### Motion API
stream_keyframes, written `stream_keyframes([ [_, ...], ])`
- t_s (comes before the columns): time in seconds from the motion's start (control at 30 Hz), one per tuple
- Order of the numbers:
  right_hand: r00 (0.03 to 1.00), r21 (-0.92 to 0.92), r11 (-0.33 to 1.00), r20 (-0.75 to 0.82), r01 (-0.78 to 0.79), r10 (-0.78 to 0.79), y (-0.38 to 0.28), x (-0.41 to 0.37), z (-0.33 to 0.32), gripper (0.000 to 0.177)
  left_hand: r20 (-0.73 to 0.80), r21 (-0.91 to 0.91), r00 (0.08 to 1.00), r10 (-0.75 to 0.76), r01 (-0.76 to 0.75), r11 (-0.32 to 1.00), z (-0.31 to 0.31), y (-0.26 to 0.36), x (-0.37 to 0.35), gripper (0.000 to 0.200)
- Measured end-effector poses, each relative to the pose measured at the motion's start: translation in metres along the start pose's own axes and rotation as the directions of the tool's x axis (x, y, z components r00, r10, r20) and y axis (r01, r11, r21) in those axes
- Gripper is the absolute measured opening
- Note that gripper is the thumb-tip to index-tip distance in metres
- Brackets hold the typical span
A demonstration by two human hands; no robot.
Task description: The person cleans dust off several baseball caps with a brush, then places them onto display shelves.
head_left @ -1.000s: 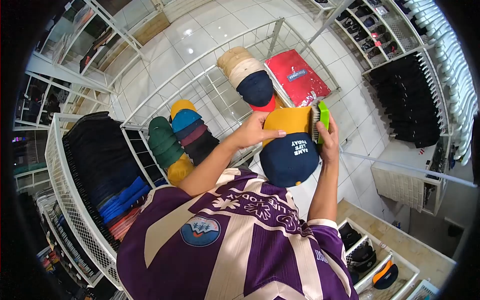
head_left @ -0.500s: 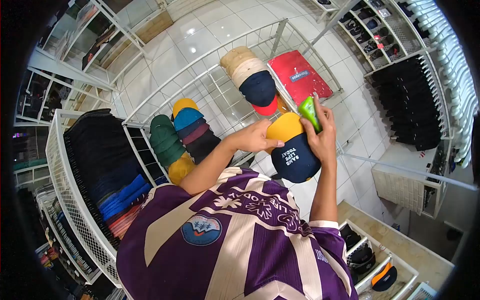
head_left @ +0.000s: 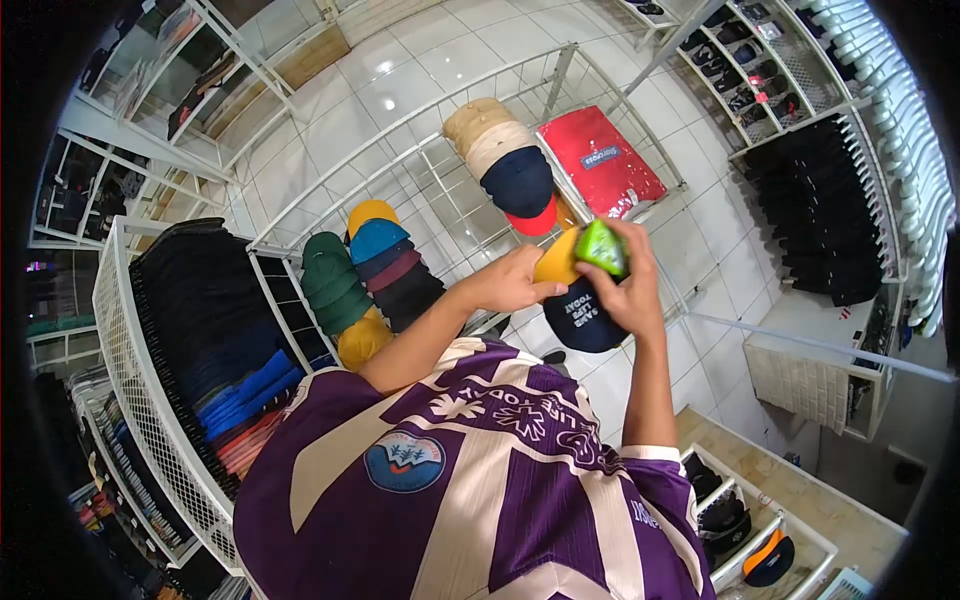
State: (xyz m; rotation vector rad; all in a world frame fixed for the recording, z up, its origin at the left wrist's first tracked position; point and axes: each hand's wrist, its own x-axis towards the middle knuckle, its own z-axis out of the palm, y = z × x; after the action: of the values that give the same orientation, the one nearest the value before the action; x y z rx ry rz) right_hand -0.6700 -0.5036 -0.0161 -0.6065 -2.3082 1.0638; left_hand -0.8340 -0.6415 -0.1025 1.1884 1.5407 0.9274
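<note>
A cap [head_left: 585, 320] with a navy crown, white lettering and a yellow brim is held up in front of my chest. My left hand [head_left: 512, 280] pinches the brim's left edge, fingers closed on it. In my right hand [head_left: 634, 290] is a bright green hand-sized object [head_left: 602, 248], glossy and rounded, whose kind I cannot tell. It overlaps the right side of the yellow brim in this view. My right thumb lies along its lower side, and the hand hides part of the crown.
Below stands a white wire rack [head_left: 400, 165] with stacked beige and navy caps [head_left: 515, 175], green caps [head_left: 330, 275], and blue and black caps [head_left: 385, 255]. A red packaged garment [head_left: 600, 160] lies at its right end. Folded dark clothes [head_left: 205, 300] fill a shelf at left.
My right hand has turned and brought the green object down and left, over the yellow brim. The cap has tilted, so less of its crown shows. My left hand still grips the brim.
</note>
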Motion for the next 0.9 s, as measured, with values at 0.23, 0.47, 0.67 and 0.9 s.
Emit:
stream_keyframes([
  [0.23, 0.990, -0.022, 0.993, 0.083, 0.114, -0.112, -0.005, -0.011, 0.003, 0.061, -0.126, 0.040, 0.964, 0.235, -0.232, 0.972, 0.005, -0.014, -0.002, 0.021],
  [0.47, 0.977, -0.066, 0.981, 0.118, 0.184, -0.175, -0.019, -0.007, -0.001, 0.060, -0.041, -0.089, 0.958, 0.283, -0.285, 0.954, -0.005, 0.021, -0.008, 0.016],
  [0.67, 0.998, -0.071, 0.997, -0.059, -0.006, 0.002, 0.019, -0.004, -0.015, 0.059, -0.086, -0.023, 0.963, 0.254, -0.257, 0.966, -0.007, 0.026, -0.015, 0.022],
  [0.9, 0.998, -0.012, 0.999, -0.040, -0.053, 0.053, 0.019, -0.009, -0.014, 0.059, 0.037, -0.034, 0.987, 0.154, -0.152, 0.988, -0.006, 0.032, -0.017, 0.025],
])
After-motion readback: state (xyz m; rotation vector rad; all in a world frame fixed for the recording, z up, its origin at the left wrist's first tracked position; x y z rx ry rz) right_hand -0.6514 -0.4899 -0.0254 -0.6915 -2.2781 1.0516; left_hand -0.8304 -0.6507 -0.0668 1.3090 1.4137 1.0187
